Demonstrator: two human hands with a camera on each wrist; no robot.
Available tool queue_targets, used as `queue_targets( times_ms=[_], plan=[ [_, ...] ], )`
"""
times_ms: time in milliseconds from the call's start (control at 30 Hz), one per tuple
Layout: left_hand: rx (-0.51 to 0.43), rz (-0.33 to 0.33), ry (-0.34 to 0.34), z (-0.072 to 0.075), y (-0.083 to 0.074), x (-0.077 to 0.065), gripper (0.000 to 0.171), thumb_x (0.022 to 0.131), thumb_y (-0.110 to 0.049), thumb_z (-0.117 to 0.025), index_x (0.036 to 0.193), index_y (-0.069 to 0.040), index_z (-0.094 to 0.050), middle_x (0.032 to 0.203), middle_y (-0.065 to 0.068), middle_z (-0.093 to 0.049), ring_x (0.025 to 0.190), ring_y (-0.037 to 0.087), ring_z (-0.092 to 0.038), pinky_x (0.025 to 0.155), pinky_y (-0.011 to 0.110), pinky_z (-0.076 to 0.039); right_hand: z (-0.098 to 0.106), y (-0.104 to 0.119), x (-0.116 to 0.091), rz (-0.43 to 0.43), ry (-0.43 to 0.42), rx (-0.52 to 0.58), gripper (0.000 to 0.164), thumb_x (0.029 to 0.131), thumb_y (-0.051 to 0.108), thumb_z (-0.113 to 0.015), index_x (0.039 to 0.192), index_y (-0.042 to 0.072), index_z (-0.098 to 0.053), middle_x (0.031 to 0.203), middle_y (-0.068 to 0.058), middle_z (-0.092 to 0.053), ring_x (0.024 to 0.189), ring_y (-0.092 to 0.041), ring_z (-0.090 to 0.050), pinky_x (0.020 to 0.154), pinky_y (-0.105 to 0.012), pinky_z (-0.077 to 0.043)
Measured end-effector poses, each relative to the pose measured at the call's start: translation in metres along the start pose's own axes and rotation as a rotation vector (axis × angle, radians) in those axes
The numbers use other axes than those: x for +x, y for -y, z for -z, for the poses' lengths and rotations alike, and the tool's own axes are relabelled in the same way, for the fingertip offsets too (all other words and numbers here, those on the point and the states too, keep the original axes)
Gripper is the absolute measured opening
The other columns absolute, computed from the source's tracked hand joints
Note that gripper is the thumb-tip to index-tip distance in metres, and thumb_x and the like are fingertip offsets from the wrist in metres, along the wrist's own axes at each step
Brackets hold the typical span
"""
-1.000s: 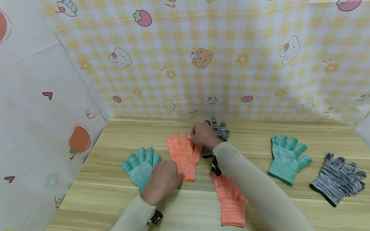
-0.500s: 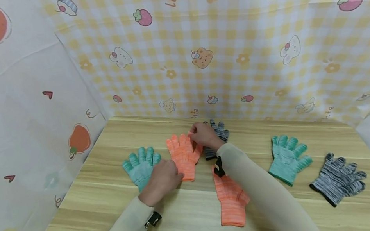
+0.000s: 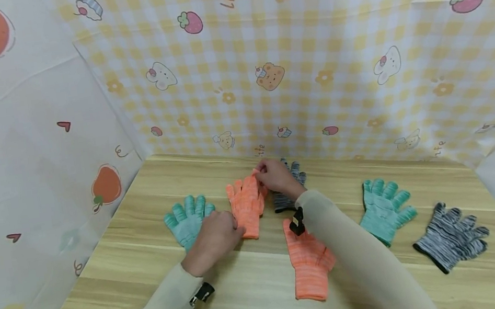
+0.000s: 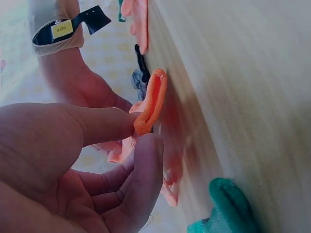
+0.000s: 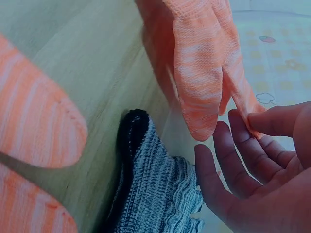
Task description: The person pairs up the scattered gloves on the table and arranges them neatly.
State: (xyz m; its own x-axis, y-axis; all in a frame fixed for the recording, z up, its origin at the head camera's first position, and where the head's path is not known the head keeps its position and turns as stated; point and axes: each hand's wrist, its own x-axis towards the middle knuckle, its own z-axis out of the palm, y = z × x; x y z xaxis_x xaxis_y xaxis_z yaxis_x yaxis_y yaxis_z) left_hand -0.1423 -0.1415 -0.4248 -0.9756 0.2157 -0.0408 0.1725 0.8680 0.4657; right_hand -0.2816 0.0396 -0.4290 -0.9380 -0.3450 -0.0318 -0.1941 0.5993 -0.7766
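An orange knit glove [image 3: 246, 207] is raised off the table between both hands. My left hand [image 3: 216, 235] pinches its cuff [image 4: 154, 99] between thumb and forefinger, as the left wrist view shows. With thumb and fingers, my right hand [image 3: 277, 175] pinches one fingertip of the same glove [image 5: 197, 73]. Left of it lies a green glove [image 3: 187, 221], its cuff hidden behind my left hand. A grey-black glove [image 3: 284, 201] lies partly under my right hand. Nearer to me is a second orange glove [image 3: 309, 272], partly covered by the right forearm.
On the right of the wooden table [image 3: 249, 302] lie another green glove [image 3: 385, 211] and another grey-black glove [image 3: 452, 237]. A yellow checked cloth [image 3: 315, 97] hangs along the back edge, and a white printed cloth [image 3: 40, 168] stands at the left.
The orange glove, flat on the table before, has been lifted by its cuff and fingertip and now hangs narrower. My right hand has shifted slightly right. The other gloves lie as before.
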Motion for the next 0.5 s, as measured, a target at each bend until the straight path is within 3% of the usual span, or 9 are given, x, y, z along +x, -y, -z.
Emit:
queue_targets(
  times_ms=[167, 300, 500],
  plan=[
    [-0.007, -0.011, -0.024, 0.004, -0.003, -0.002, 0.052, 0.090, -0.020, -0.069, 0.048, -0.018, -0.039, 0.047, -0.009, -0.030, 0.040, 0.005, -0.027, 0.038, 0.021, -0.024, 0.004, 0.000, -0.002, -0.034, 0.022, 0.131, 0.017, 0.102, 0.025, -0.053, 0.107, 0.010, -0.059, 0.096, -0.013, -0.065, 0.080, -0.035, -0.063, 0.063, -0.044, -0.051],
    [-0.012, -0.042, -0.058, 0.007, -0.004, -0.004, 0.052, 0.089, -0.018, -0.069, 0.048, -0.018, -0.038, 0.052, -0.008, -0.032, 0.041, 0.004, -0.026, 0.039, 0.020, -0.023, 0.009, 0.003, -0.005, -0.067, 0.046, 0.281, 0.017, 0.103, 0.023, -0.052, 0.108, 0.008, -0.058, 0.096, -0.012, -0.064, 0.087, -0.032, -0.064, 0.073, -0.057, -0.049],
    [-0.017, -0.084, -0.110, 0.009, -0.008, -0.008, 0.051, 0.089, -0.017, -0.068, 0.050, -0.020, -0.035, 0.047, -0.012, -0.027, 0.039, 0.001, -0.022, 0.038, 0.019, -0.020, 0.017, 0.007, -0.010, -0.127, 0.080, 0.441, 0.017, 0.103, 0.022, -0.052, 0.112, 0.009, -0.056, 0.102, -0.014, -0.061, 0.091, -0.028, -0.062, 0.081, -0.060, -0.051]
  ],
)
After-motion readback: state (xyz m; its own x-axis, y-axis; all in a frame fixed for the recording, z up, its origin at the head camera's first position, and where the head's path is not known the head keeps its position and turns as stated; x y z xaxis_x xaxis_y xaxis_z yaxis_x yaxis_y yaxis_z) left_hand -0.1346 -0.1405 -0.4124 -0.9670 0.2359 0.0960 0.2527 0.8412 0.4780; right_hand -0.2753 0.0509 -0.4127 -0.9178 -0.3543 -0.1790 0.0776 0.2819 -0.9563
